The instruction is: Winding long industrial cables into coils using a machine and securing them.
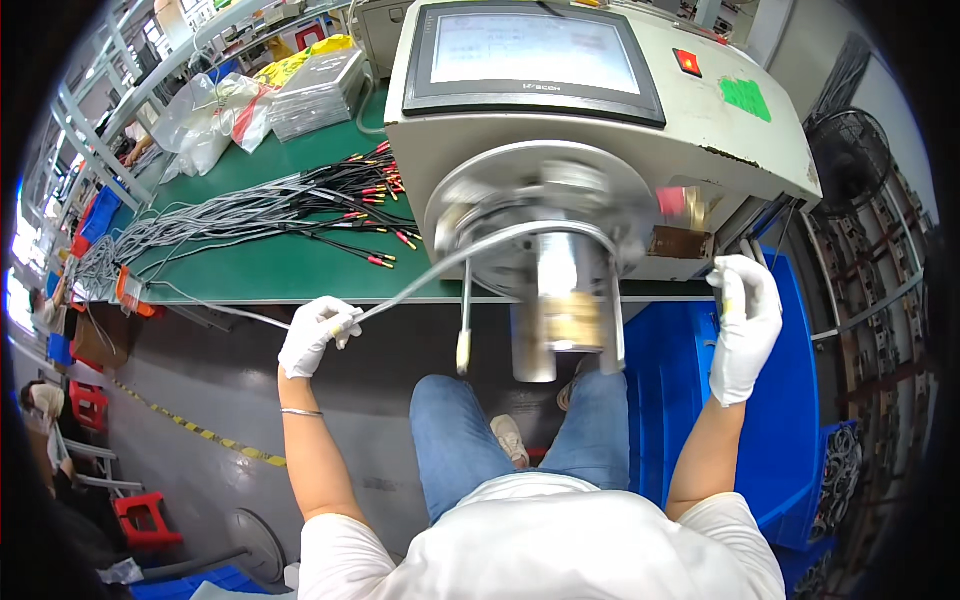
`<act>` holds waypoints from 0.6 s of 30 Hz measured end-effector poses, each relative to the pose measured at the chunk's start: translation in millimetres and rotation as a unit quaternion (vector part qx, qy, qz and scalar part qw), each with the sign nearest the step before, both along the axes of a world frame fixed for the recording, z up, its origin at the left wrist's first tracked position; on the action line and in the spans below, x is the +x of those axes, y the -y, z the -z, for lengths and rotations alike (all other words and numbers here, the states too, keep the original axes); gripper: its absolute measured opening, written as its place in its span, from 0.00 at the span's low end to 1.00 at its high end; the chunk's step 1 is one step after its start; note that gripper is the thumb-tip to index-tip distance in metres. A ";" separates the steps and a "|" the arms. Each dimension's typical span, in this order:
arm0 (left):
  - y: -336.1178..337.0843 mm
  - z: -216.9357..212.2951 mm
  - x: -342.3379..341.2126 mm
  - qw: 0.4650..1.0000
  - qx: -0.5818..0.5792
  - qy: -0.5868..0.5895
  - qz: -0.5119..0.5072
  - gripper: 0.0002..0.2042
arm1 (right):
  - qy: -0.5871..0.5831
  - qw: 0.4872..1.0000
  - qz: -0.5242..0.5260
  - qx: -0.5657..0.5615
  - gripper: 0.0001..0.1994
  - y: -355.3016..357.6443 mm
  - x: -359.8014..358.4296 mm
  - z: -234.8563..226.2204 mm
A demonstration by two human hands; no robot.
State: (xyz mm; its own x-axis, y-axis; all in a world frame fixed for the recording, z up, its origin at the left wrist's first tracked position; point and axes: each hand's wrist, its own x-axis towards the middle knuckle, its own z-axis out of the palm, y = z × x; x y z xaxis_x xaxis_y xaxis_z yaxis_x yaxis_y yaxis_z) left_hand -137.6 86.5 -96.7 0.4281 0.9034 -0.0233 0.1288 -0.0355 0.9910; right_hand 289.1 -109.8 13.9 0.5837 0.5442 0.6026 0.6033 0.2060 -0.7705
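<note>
My left hand (321, 333), in a white glove, is closed around a grey cable (430, 274). From that grip the cable runs up and right onto the winding head (545, 215) of a white machine, and its other end trails left to the bench. Motion blur smears the winding head and its posts. My right hand (742, 305), also gloved in white, is raised at the right of the machine, near its lower corner. Its fingers are bent with the thumb side close together; whether anything small is between them is too unclear to see.
On the green bench (230, 270) lies a bundle of grey cables (220, 222) with red-tipped black ends. Clear plastic trays (318, 95) and bags stand behind. A screen (535, 50) tops the machine. Blue bins (770, 400) sit at my right, near a black fan (850, 155).
</note>
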 end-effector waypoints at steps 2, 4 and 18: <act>2.0 2.6 -1.2 1.000 -0.008 -0.016 -0.018 0.10 | -0.013 1.000 0.003 -0.002 0.05 7.8 6.5 4.0; 2.9 4.9 -2.9 0.997 -0.036 -0.057 -0.048 0.12 | -0.016 1.000 0.020 -0.006 0.06 12.9 12.2 8.8; 4.5 -8.1 8.3 0.997 0.013 -0.075 0.026 0.17 | -0.055 0.997 0.051 -0.017 0.05 27.0 24.5 22.5</act>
